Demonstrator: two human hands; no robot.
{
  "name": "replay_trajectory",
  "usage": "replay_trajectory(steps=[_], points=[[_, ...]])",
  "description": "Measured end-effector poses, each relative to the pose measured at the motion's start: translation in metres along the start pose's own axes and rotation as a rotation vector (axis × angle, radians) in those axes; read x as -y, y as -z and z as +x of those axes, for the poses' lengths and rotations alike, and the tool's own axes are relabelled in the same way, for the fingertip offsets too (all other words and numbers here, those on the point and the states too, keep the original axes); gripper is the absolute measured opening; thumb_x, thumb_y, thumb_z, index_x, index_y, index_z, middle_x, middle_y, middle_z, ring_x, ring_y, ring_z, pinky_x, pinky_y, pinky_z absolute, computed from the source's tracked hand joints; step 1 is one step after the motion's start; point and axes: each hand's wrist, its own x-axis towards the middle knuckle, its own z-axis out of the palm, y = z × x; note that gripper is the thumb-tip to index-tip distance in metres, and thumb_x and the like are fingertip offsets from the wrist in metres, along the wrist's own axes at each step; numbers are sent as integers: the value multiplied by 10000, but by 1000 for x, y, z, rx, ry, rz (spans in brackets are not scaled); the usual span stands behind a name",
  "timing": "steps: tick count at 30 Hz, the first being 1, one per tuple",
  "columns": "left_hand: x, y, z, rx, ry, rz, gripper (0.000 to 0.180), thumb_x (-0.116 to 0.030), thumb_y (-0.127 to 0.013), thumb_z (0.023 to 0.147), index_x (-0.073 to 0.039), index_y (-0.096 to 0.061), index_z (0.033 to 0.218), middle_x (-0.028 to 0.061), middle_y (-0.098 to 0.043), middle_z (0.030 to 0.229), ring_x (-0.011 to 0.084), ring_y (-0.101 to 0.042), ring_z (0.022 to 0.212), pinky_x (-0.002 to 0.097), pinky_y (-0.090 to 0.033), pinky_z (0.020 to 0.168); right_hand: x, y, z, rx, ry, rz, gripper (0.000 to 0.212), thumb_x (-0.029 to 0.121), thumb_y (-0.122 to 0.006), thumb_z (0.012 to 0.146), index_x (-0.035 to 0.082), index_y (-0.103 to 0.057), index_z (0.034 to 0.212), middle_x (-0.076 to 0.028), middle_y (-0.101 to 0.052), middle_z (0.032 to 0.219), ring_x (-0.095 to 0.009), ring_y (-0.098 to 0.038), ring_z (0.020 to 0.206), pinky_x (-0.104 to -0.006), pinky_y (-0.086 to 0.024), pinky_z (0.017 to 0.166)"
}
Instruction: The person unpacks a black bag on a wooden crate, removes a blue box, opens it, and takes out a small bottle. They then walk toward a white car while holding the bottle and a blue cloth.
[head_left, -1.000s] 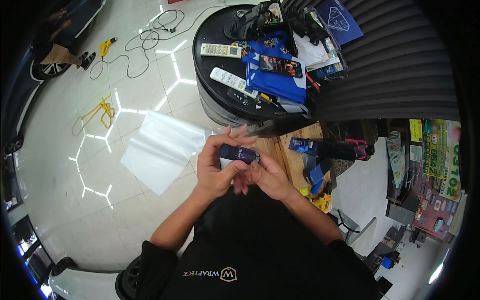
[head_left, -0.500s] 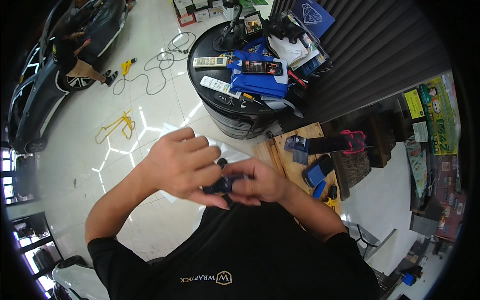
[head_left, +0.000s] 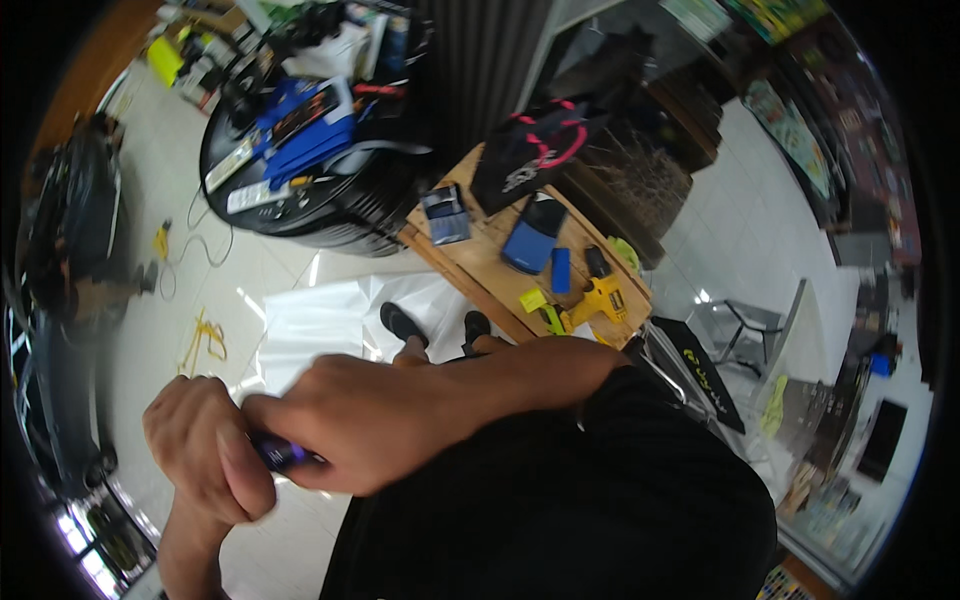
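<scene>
Both hands closed around a dark purple bottle

The left hand (head_left: 205, 445) and the right hand (head_left: 345, 425) meet at the lower left of the view, in front of the person's black shirt (head_left: 560, 490). Both are clamped on the dark purple bottle (head_left: 280, 453), which sits between them; only a short stretch of it shows, and its ends are hidden by the fingers. The left hand is curled into a fist with its thumb beside the bottle. The right forearm crosses the body, and the right hand's fingers bend round the other side.

Below the hands, a white sheet (head_left: 320, 325) lies on the tiled floor, close to two dark shoes (head_left: 403, 325). Beyond the right forearm stands a wooden table (head_left: 484, 243). On it are a yellow drill (head_left: 598, 303), a blue block (head_left: 561, 270), a blue and black case (head_left: 533, 235), a small packet (head_left: 446, 214) and a black bag (head_left: 520, 178) with pink handles. Farther left, a round black drum (head_left: 345, 238) carries a white remote (head_left: 257, 197) and blue cloth (head_left: 312, 145). A yellow strap (head_left: 209, 338) lies on the floor near the sheet.
</scene>
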Motion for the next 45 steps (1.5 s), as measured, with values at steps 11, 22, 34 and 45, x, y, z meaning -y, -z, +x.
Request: replay_trajectory(steps=[11, 22, 34, 45], points=[[-34, -85, 25, 338, 532, -263, 704, -661, -514, 1000, 10, -582, 1202, 143, -638, 904, 270, -631, 742, 376, -464, 628, -56, 22, -131, -150, -226, -408, 321, 272, -795, 841, 23, -679, 1006, -158, -587, 1014, -354, -616, 1014, -454, -513, 861], [-42, -168, -66, 453, 937, -647, 390, -176, -581, 1052, 7, -535, 1393, 145, -681, 1202, 227, -679, 954, 336, -551, 819, -141, -6, -261, -937, -333, 1249, 208, 209, -629, 1061, 102, -588, 1235, -108, -689, 1240, -248, -649, 1244, -380, -546, 1008], [-71, -210, -5, 263, 483, -571, 936, -142, -973, 639, -46, -502, 1443, 205, -539, 1426, 399, -584, 1256, 430, -525, 1016, -106, -3, -211, -311, -559, 1019, 410, 309, -600, 1084, 7, -567, 1359, -91, -662, 1230, -163, -634, 1145, -342, -514, 987], [-61, -232, -118, -428, 1044, -1868, 944, -463, -897, 786, -22, -470, 1503, 129, -529, 1480, 277, -444, 1442, 422, -414, 1141, -180, 109, -334, -781, -1252, -616, 374, 249, -736, 924, 15, -649, 1202, -219, -708, 1192, -382, -708, 1080, -448, -570, 923]])
